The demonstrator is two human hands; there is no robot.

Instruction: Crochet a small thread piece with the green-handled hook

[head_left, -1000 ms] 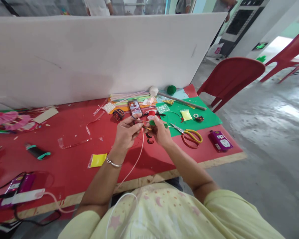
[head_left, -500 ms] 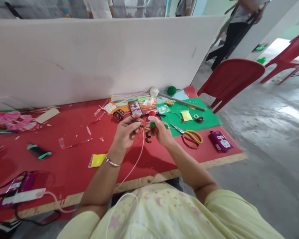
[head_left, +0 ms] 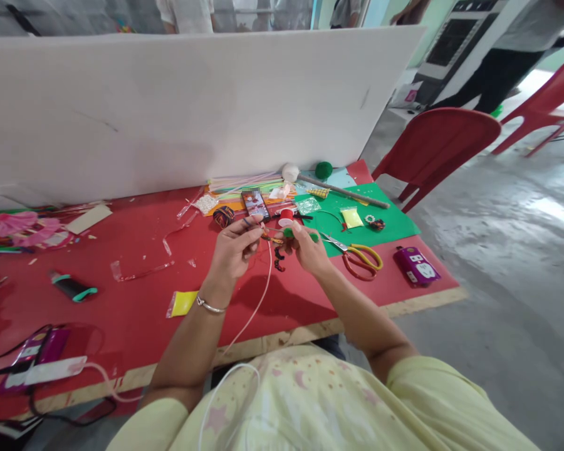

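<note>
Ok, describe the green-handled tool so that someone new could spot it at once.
Start at the red-covered table and find the right hand above it. The green-handled tool is held there, its thin shaft pointing toward the left hand. Its single green handle sets it apart from the nearby scissors, which have one yellow handle and one red.

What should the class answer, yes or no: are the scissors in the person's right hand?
No, the scissors lie on the table, while the right hand holds a green-handled tool.
</note>
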